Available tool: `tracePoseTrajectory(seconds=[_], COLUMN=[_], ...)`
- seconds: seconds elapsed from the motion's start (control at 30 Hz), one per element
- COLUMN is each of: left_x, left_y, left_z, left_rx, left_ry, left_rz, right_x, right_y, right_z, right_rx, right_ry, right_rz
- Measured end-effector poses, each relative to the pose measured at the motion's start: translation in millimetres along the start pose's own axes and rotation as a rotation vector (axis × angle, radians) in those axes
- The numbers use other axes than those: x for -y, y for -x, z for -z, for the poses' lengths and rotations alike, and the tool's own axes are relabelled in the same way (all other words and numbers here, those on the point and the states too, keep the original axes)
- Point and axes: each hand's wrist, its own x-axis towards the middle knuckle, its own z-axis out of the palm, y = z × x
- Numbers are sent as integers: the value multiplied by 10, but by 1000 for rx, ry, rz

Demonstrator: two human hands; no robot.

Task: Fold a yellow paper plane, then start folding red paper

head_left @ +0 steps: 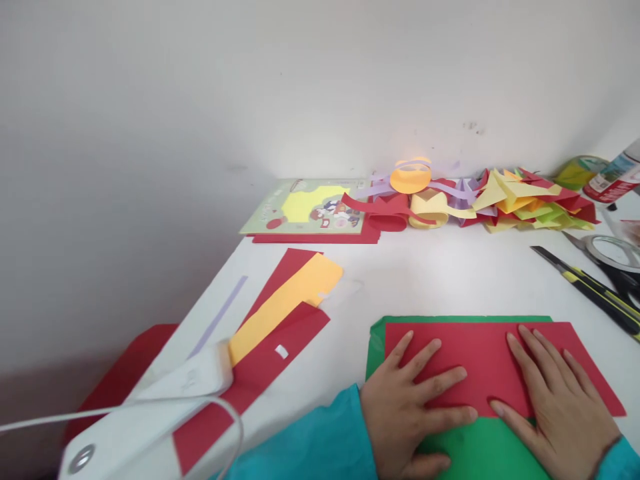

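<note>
A red sheet of paper (480, 353) lies flat over a green sheet (475, 453) near the front of the white table. The green shows along the back, at the left and below the red. My left hand (415, 407) rests on the left part of the red paper with its fingers spread, its thumb over the green. On the right part, my right hand (565, 400) presses down with outstretched fingers. Both hands lie flat and grip nothing.
White power strip (175, 387), left, with a cable. Beside it, orange (280, 307) and red paper strips (265, 367). Behind are a booklet (270, 207), paper loops (390, 213) and folded paper pieces (530, 200). At right, a utility knife (595, 290), scissors, tape roll (613, 252) and can (617, 175).
</note>
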Motion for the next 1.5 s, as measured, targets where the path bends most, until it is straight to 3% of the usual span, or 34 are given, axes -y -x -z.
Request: tracePoseTrajectory(seconds=[0.63,1.2,1.37,1.5], left_x=[95,63,43,-88], left_y=[261,692,716,506], left_z=[99,280,383,341], left_rx=[43,69,-21,-254], left_ry=[-59,-175,-114,-70], left_rz=[-2,125,133,127], right_x=[-1,12,22,35], right_y=[12,-3,-6,-13], right_z=[-26,-14,-15,-12], right_rx=[4,35,21,33], right_ry=[8,7,1,13], right_rz=[-23,-47,-51,-50])
